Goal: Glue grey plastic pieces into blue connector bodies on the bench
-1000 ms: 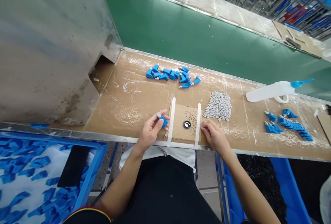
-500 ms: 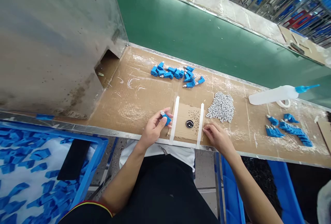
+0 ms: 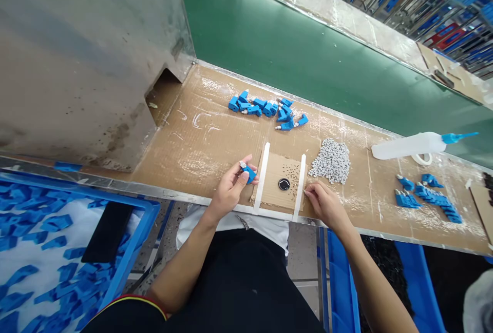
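Note:
My left hand holds a small blue plastic part with a whitish tip, just left of a taped cardboard square. On that square sit a round black dish with a glossy surface and a scatter of tiny dark bits. My right hand is closed in a pinch beside the square's right tape strip. Whatever its fingertips grip is too small to make out. Above it lies a pile of small grey pieces.
More blue parts lie at the back of the bench, others at the right. A white squeeze bottle lies near a tape roll. A metal housing stands left; a blue crate of parts sits below.
The camera view has shifted slightly. Both hands stay in nearly the same places, the left still holding the blue part and the right still pinched.

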Motion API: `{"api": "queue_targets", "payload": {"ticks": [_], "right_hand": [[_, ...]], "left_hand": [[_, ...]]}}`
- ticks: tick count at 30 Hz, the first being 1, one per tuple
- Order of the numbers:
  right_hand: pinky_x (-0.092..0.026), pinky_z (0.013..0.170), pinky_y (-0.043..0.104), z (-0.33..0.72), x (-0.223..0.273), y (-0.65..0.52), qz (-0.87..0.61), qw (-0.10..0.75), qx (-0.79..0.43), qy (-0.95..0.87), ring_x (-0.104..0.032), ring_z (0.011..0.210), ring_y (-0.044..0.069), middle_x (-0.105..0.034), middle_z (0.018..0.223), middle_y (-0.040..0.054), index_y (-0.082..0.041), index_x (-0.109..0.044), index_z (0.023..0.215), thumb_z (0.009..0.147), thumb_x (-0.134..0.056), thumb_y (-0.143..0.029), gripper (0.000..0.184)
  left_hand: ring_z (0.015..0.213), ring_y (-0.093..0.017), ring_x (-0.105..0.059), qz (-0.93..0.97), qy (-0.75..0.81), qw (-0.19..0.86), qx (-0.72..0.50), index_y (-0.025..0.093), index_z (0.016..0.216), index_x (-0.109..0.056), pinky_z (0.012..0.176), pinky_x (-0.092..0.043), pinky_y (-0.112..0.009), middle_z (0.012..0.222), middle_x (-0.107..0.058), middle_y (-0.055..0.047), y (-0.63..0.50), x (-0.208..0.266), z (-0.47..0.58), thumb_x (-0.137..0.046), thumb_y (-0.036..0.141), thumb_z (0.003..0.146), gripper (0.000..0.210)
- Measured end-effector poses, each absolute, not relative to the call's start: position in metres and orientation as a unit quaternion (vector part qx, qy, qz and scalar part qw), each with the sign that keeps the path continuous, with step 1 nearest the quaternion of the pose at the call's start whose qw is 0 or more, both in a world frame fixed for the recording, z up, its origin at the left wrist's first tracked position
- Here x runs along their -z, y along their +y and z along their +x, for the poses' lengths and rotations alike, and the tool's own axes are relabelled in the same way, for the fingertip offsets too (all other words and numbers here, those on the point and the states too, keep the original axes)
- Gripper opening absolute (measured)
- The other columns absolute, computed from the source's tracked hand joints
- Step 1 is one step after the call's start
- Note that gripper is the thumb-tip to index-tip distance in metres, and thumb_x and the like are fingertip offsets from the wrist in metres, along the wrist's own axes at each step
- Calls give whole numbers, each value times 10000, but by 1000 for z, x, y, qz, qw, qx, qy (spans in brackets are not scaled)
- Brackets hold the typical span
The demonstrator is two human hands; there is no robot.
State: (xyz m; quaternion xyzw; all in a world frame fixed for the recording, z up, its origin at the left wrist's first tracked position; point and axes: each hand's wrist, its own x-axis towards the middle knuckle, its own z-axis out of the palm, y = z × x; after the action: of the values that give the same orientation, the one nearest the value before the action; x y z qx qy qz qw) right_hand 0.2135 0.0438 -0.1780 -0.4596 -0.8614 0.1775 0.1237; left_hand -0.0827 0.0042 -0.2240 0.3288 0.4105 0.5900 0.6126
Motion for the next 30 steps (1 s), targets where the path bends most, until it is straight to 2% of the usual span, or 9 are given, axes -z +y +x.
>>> {"api": "queue_targets", "payload": {"ticks": [4,12,30], "right_hand": [[-476,681,313,198,162,50,-444,107,-163,-875,-605,757,212,-605,843,48,-255,-484,882,1060,-418,-238,191],[-388,623,303,164,157,56,-410,-5,-75,-909,-543,689,188,-578,881,55,-234,-518,875,1066,-384,-193,237],[-419,635,283,166,171,54,-394,8,-68,-916,-586,742,197,-577,875,51,-231,-521,880,1057,-406,-179,217]], "left_hand": [[854,-157,-732,324,409,613,-593,180,1305,-684,865,-647,-332,1087,-688,-60,5,222,-83,-729,545,914,537],[817,-156,-745,329,403,621,-586,153,1201,-690,849,-655,-324,1016,-702,-56,5,217,-84,-765,527,890,493],[863,-179,-748,333,383,640,-577,162,1231,-694,884,-643,-361,1022,-695,-56,4,220,-85,-734,515,919,473]]}}
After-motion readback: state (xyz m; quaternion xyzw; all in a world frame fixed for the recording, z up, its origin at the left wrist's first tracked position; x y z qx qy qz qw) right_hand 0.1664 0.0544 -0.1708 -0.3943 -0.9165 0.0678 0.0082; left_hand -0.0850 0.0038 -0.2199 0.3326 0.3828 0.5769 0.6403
